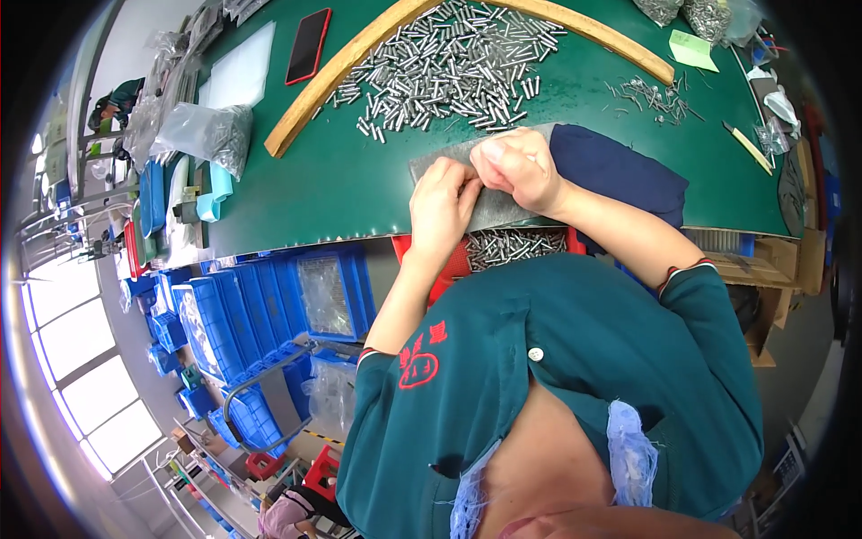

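Observation:
My left hand and my right hand meet over a grey metal plate at the near edge of the green table. The left fingers are pinched together, pointing toward the right hand. My right hand is curled into a fist just beside them. Whatever the fingers hold is hidden or too small to make out. Beyond the hands lies a large heap of short metal pins. Below the table edge, close to my body, a red tray holds more metal pins.
Wooden strips border the heap. Dark blue cloth lies by my right forearm. A phone and plastic bag lie left; metal scraps and a knife-like tool lie right. Blue bins stand below left.

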Action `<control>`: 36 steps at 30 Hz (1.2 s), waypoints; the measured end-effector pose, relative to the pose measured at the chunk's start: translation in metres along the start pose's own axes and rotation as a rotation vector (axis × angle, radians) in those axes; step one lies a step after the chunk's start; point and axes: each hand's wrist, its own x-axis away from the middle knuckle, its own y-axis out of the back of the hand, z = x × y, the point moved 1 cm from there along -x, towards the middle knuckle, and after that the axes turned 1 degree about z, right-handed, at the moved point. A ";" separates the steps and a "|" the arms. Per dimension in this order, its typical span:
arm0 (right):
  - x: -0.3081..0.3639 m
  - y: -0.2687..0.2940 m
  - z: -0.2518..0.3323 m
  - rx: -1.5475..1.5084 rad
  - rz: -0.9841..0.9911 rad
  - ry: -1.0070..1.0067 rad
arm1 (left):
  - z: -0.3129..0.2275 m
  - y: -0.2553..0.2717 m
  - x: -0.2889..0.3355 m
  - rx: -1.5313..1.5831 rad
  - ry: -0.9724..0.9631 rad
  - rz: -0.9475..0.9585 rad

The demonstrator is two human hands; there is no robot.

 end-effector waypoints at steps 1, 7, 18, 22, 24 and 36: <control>0.000 0.002 -0.004 -0.071 -0.084 -0.025 | 0.000 0.000 0.001 -0.003 -0.004 -0.004; -0.017 0.021 0.005 -0.434 -0.479 -0.266 | -0.019 0.020 0.005 0.156 0.038 0.427; -0.020 0.025 0.012 -0.371 -0.623 -0.264 | -0.012 -0.014 -0.060 -0.337 -0.192 0.063; -0.019 0.026 0.011 -0.366 -0.616 -0.275 | -0.013 -0.003 -0.063 -0.302 -0.244 0.052; -0.017 0.029 0.010 -0.402 -0.585 -0.260 | -0.015 0.006 -0.052 -0.288 -0.234 0.050; -0.014 0.019 0.007 -0.479 -0.410 -0.226 | -0.010 0.000 0.000 -0.233 -0.183 0.057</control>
